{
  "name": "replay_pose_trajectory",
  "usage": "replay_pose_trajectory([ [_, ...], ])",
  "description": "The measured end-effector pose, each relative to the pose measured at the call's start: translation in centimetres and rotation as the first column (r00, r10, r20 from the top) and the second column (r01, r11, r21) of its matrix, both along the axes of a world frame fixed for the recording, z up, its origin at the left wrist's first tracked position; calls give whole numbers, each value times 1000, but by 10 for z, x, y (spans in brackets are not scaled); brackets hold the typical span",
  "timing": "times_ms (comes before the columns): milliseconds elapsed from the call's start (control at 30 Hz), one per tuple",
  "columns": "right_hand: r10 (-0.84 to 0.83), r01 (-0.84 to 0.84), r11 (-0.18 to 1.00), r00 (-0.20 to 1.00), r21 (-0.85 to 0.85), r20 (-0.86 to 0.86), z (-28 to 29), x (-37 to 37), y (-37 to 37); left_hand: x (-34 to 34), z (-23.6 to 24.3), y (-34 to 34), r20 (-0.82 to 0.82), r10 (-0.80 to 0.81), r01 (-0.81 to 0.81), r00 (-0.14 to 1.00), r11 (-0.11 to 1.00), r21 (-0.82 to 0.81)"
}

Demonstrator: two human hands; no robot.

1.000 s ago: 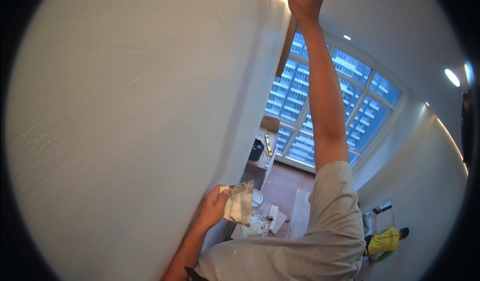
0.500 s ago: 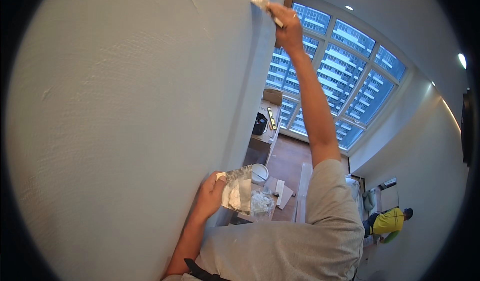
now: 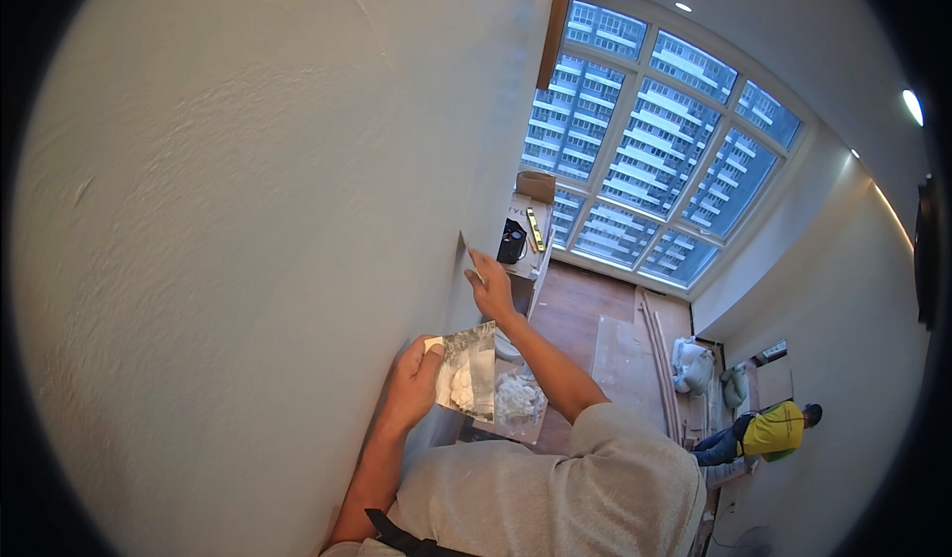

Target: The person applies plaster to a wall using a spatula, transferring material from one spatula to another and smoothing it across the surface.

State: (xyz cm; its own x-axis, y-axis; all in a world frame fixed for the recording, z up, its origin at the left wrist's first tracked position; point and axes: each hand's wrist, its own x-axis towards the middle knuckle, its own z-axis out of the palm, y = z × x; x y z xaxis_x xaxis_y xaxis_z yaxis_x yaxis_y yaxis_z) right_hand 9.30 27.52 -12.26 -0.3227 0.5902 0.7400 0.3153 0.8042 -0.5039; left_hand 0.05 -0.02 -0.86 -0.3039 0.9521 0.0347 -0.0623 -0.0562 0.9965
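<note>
My left hand is closed on a square metal plate with a lump of white paste on it, held beside the wall. My right hand grips a putty knife, its thin blade at or very near the white wall; whether it touches is hard to tell. The wall fills the left half of the view and shows faint ridges and rough patches.
Beyond are a worktop with a spirit level and black bag, a messy board, long strips and white sacks on the floor. A co-worker in yellow bends at the right wall, before a large window.
My right arm has come down along the wall from high overhead to beside my left hand, still with the knife. The plate has shifted slightly upward in view. The co-worker has moved slightly.
</note>
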Motion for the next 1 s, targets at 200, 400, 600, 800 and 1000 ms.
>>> replay_pose_trajectory([
  [200, -171, -258, 315, 931, -914, -322, 24, 30, 43, 0, 4, -3, -22, -9, 10, 1000, 999, 31],
  [400, 54, -319, 221, 947, -921, -315, 104, 18, 95, 1, 6, -2, 35, -50, 48, 998, 998, 41],
  [600, 77, -278, 606, 953, -745, -293, 271, -2, 74, -2, 1, -1, 44, -65, 62, 997, 996, 58],
  [800, 50, -171, 905, 952, -389, -303, 449, -16, 14, -3, -6, 0, 37, -54, 50, 998, 993, 103],
  [1000, -126, 143, 989, 954, 46, -271, 580, -19, -40, 3, -6, 3, 85, -80, 71, 993, 991, 113],
])
